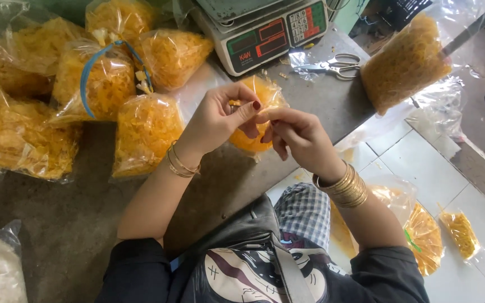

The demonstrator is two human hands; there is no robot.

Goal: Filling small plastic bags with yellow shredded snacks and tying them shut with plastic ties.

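Both hands met over a small bag of yellow snacks on the grey worktop; left hand and right hand pinched its neck. Scissors lay beside a scale.

The small bag pinched between the left hand and the right hand was thin, clear plastic, glossy and crinkled, over a dry, flaky orange-yellow filling. The sealed bags towards the counter's far left corner had the same shiny film; one carried a smooth blue plastic band. The counter looked like matt, rough grey stone or concrete. The scissors near its far right edge were bright metal. The scale had a hard plastic casing. Polished gold-coloured metal bangles gleamed. The floor tiles were smooth, pale and slightly glossy.
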